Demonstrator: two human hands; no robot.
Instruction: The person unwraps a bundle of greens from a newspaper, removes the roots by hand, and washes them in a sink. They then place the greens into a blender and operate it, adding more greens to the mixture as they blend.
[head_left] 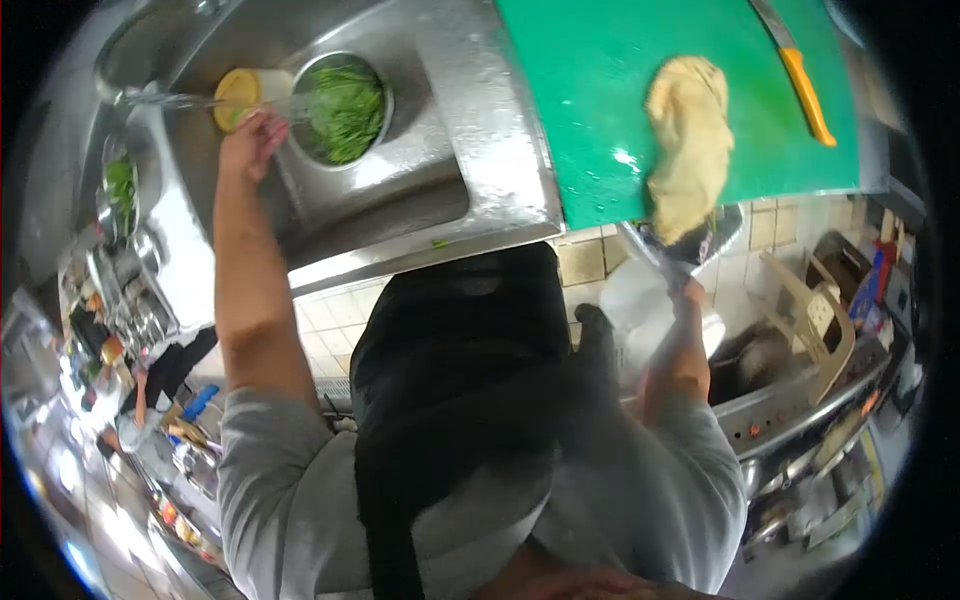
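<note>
My left hand [256, 146] is over the sink, fingers loosely bent and thumb apart, right at the stream of running water [190, 101]. Beside it lies a tub with a yellow lid [236, 98]. Just to the right, a round metal bowl [386, 128] holds green leaves [345, 115], and the water runs toward them. My right hand [689, 294] grips the handle of a metal pan [736, 232] at the front edge of the green cutting board [590, 120]. Dark scraps show inside the pan. A crumpled beige cloth [690, 130] lies on the board, its lower end overlapping the pan.
An orange-handled knife [806, 98] lies at the board's right. White containers [640, 330] stand below the pan, with a beige plastic chair [825, 320] farther right. More greens [120, 188] sit left of the sink [430, 60]. Another person [140, 430] stands far left.
</note>
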